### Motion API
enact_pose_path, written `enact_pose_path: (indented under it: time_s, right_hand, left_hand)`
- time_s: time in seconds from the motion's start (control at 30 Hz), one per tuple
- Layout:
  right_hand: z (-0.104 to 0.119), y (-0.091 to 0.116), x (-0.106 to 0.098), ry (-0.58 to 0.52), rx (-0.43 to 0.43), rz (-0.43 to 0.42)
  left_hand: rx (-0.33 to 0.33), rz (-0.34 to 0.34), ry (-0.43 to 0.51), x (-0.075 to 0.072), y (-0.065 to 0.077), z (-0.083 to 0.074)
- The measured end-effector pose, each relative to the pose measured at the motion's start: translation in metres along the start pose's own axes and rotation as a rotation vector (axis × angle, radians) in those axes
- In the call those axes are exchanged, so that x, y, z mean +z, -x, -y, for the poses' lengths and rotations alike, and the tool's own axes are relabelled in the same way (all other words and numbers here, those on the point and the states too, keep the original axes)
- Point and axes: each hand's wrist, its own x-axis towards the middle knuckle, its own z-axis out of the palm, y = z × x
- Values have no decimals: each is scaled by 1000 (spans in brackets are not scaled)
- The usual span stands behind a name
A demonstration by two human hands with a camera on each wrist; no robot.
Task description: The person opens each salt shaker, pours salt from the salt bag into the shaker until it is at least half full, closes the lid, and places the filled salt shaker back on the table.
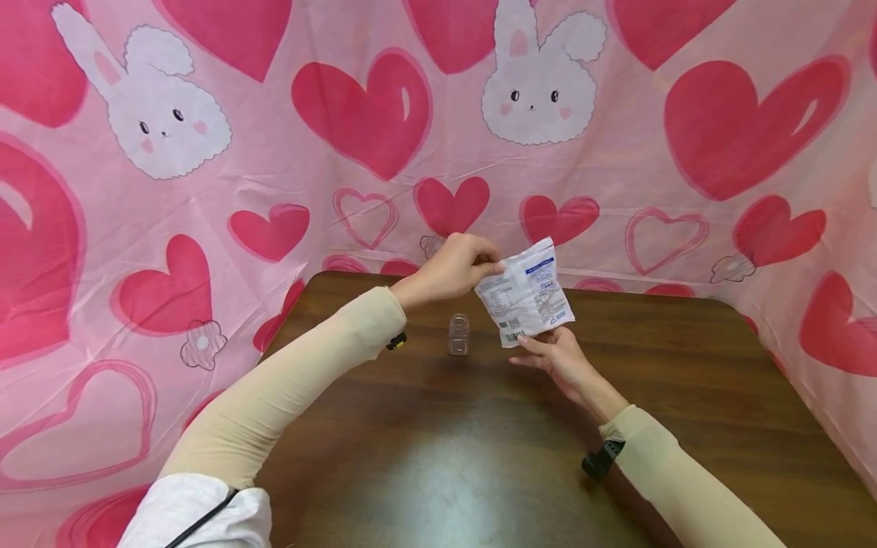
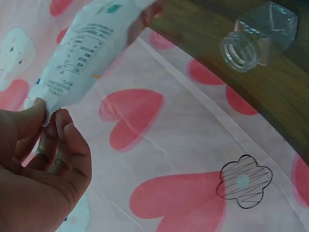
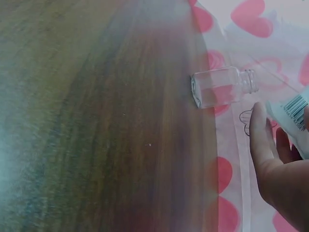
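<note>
A white printed packet (image 1: pixel 524 293) with blue lettering and a barcode hangs tilted above the table, held between both hands. At its upper left corner, my left hand (image 1: pixel 452 268) pinches the edge between thumb and fingers; the left wrist view shows this pinch on the packet's (image 2: pixel 79 58) crimped end. My right hand (image 1: pixel 558 359) grips the lower edge near the barcode, with its thumb on the printed side. Left of the packet, a small clear jar (image 1: pixel 458 336) stands on the table. Its threaded mouth is uncapped, as the left wrist view shows the jar (image 2: pixel 265 36) close.
The dark wooden table (image 1: pixel 425 441) reaches back to a pink cloth (image 1: pixel 384 213) printed with hearts and rabbits, which hangs behind and along both sides. Light reflects off the tabletop's near middle. A dark band with a device (image 1: pixel 603 459) sits on the right wrist.
</note>
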Motion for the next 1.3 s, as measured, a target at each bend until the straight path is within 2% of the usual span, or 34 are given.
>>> enact_pose_path:
  time_s: [0.27,0.53,0.93,1.3]
  right_hand:
    - [2,-3,2,2,-14,43]
    - [4,-7,0,54,-45,9]
    - [7,-10,-5,144,-58,-37]
    - [5,-14,-8,170,-60,-19]
  left_hand:
    - [-23,-18,-2,-1,9,10]
    - [-45,-12,-8,-3,12,21]
    - [-108,15,51,-1,19,34]
    - [-150,24,93,1,27,39]
